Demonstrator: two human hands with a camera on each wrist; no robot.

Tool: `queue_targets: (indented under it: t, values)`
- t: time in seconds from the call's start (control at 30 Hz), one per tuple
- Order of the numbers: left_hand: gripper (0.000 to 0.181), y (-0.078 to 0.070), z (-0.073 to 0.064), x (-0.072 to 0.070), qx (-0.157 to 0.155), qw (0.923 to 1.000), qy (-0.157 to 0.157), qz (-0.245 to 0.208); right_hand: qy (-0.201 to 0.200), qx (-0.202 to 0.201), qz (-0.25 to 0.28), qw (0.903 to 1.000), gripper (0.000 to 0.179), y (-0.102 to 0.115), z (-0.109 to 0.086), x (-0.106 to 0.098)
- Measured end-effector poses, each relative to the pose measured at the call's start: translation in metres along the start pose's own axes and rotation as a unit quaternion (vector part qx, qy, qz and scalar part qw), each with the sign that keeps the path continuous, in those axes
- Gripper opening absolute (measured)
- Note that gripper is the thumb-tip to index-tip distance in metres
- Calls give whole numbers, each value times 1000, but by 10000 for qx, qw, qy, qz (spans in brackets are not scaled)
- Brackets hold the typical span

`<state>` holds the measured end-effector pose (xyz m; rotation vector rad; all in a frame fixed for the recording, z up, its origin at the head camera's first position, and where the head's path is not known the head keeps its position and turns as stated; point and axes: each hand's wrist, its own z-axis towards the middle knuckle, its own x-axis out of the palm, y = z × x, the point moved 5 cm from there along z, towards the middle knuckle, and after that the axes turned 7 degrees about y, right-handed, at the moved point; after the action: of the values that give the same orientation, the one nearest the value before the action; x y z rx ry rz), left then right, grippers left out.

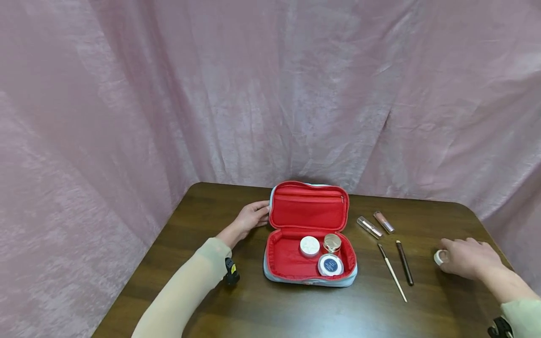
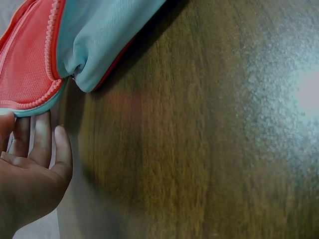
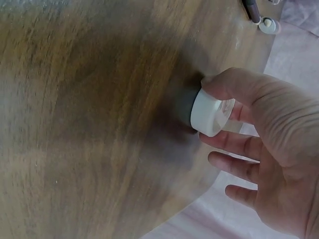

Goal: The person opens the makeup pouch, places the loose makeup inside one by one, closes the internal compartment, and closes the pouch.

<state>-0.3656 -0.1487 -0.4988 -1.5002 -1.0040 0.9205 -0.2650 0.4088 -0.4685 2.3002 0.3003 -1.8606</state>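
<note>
A light-blue makeup bag with a red lining lies unzipped, its lid standing up at the back. My left hand holds the lid's left edge; in the left wrist view the thumb is at the front of the rim and the other fingers are behind it. Inside the bag sit a white jar, a gold-lidded jar and a white jar with a blue label. At the table's right side, my right hand pinches a small white round jar between thumb and fingers, close over the wood.
Two clear lip gloss tubes lie right of the bag. Nearer the front are a white-handled thin brush and a dark brown pencil-like stick. A pink velvet curtain hangs behind the wooden table.
</note>
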Motion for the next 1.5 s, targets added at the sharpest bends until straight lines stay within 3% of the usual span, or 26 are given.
queue_targets:
  t: [0.3, 0.5, 0.67, 0.93, 1.13, 1.23, 1.5]
  values:
    - [39, 1, -4, -4, -20, 9999, -155, -43, -410, -88, -79, 9991, 43, 14, 0, -20]
    - [40, 2, 0, -2, -27, 10000, -22, -42, -923, -323, -96, 9952, 49, 34, 0, -50]
    - [40, 1, 3, -1, 31, 9999, -84, -48, -1526, -809, -153, 9849, 46, 72, 0, -81]
    - [39, 0, 1, 0, 9, 9999, -68, -92, -2281, -2087, -28, 9510, 41, 156, 10, -110]
    - [39, 0, 1, -1, 52, 10000, -63, -57, -2274, -2939, -1, 9284, 37, 223, 23, -117]
    - [39, -2, 1, 0, 33, 10000, -65, -56, -2064, -3280, -150, 9217, 38, 251, 30, -115]
    - [39, -4, 4, 0, 38, 9999, -34, -110, -1485, -4092, -477, 8990, 38, 308, 47, -100]
